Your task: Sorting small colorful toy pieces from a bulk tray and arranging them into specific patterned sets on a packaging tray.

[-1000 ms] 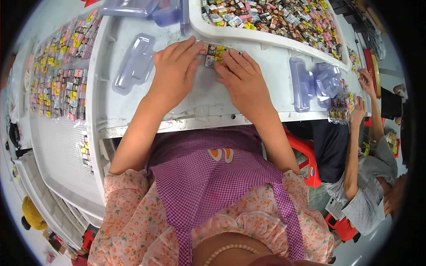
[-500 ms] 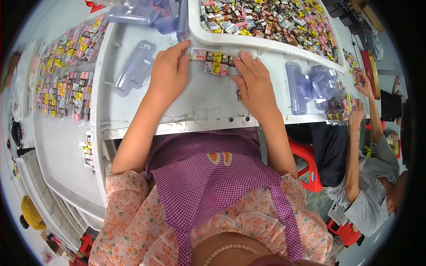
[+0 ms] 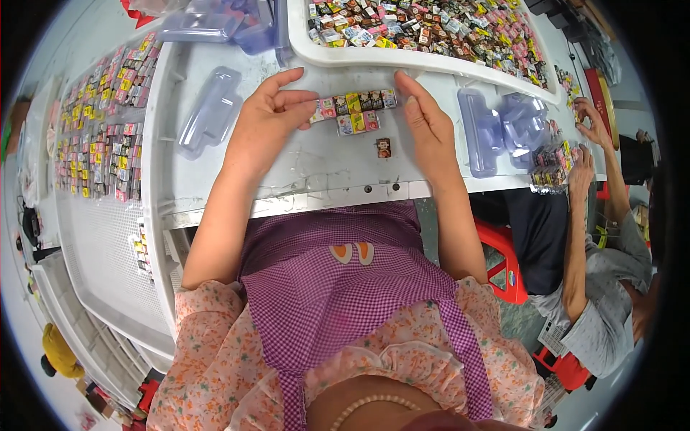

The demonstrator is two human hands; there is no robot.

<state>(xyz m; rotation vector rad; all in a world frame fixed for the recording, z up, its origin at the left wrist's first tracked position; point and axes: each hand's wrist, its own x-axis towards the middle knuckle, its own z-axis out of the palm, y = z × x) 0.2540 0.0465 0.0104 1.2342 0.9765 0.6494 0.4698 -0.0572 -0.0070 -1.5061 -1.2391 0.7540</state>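
In front of me is a group of small colourful boxes (image 3: 359, 103), one longer row with a shorter row against its near side, apparently in clear plastic. My left hand (image 3: 266, 122) has its thumb and bent fingers closed at the left end of the long row, with the index finger stretched out beyond. By the right end, my right hand (image 3: 429, 126) is open, fingers extended and thumb apart; the index fingertip is near the last box, and contact is unclear. A loose small brown box (image 3: 384, 148) lies on the table between the hands.
A white tray (image 3: 402, 56) full of loose small boxes stands at the far side. Clear bluish plastic trays (image 3: 210, 111) lie left, more (image 3: 477, 133) right. Filled packs (image 3: 108, 93) sit on a white rack at left. A co-worker's hands (image 3: 583, 161) handle packs at right.
The group of boxes has come nearer to me, its left end now at my left fingers. My right hand has come off its right end, uncovering the loose brown box.
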